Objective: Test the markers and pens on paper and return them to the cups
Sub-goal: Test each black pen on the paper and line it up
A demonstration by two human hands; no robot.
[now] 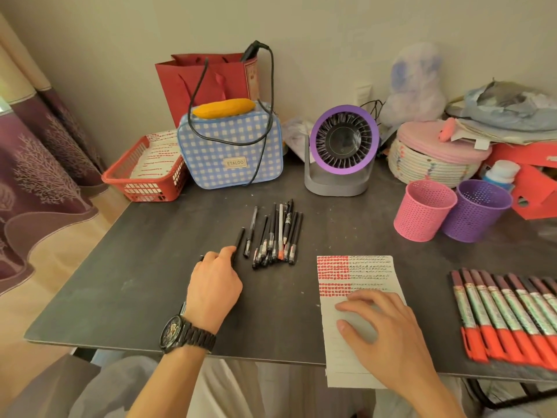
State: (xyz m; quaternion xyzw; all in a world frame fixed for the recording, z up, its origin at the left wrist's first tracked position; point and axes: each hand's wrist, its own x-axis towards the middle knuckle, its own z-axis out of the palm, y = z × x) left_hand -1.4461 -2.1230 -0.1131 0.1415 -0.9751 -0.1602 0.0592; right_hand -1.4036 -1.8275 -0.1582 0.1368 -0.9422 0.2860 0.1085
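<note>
My left hand, with a black watch on its wrist, closes its fingers on a black pen lying at the left of a pile of black pens in the middle of the dark table. My right hand rests flat with spread fingers on a sheet of paper marked with red and black test strokes. A row of red-capped markers lies at the right edge. A pink mesh cup and a purple mesh cup stand upright at the back right.
Behind the pens stand a blue checked bag with a black cable, a red basket holding paper, and a purple fan. A woven basket and red boxes crowd the back right. The table's front edge is near my lap.
</note>
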